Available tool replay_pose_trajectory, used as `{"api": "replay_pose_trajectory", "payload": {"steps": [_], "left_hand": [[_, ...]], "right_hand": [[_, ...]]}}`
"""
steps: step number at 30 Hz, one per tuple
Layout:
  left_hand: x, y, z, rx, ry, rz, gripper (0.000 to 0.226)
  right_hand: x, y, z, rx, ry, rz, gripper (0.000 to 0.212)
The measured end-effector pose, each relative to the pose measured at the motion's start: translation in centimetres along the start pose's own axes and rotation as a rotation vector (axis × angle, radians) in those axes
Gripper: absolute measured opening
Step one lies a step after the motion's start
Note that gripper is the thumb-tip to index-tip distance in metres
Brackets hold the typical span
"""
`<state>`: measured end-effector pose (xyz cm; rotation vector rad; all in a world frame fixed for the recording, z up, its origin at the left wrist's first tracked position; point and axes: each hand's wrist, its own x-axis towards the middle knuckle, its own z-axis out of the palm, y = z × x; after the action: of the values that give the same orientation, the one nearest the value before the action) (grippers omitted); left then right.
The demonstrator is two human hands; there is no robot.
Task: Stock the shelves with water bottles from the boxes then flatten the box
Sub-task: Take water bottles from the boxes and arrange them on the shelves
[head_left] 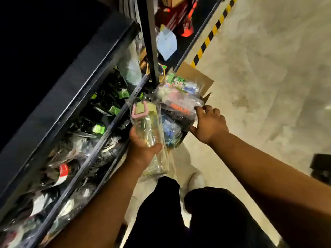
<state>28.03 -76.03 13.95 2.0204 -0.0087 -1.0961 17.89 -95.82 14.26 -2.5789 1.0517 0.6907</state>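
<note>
My left hand (143, 149) grips a clear plastic-wrapped bottle with a green lid (150, 126) mid-body; the wrap looks slippery. My right hand (208, 125), fingers curled, holds the brown cardboard box (195, 76) rim.

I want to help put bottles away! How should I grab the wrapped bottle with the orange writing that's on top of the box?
Grip the bottle with orange writing around its middle, coming from above. It lies on its side atop the others in the cardboard box, so its long round side faces up. The plastic wrap looks slippery, so squeeze the bottle itself, not loose wrap. The right hand is at its end.
</note>
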Motion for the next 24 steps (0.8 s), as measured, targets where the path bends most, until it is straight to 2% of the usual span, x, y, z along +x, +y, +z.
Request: {"api": "replay_pose_trajectory", "payload": {"steps": [4,9,12,16,20,24], "left_hand": [[7.1,-0.6,3.2,0.084,0.029,-0.016,0.105],[14.1,-3.1,6.8,0.01,0.096,-0.067,0.108],[16.5,-4.6,8.9,-0.03,0.128,-0.1,0.109],[17.8,-5.0,10.4,-0.123,0.137,-0.148,0.122],[17.5,-4.8,10.8,-0.095,0.141,-0.181,0.115],[16.0,-3.6,10.4,-0.161,0.157,-0.154,0.112]], "right_hand": [[9.0,1.2,2.9,-0.012,-0.056,-0.018,0.086],[18.6,2.1,6.6,-0.07,-0.031,-0.083,0.098],[22.4,1.9,9.4,-0.07,-0.079,-0.116,0.104],[24.2,1.3,11.6,-0.043,-0.08,-0.136,0.111],[24.1,1.0,11.8,-0.026,-0.025,-0.169,0.101],[23.0,1.8,10.0,0.033,-0.049,-0.174,0.105]]}}
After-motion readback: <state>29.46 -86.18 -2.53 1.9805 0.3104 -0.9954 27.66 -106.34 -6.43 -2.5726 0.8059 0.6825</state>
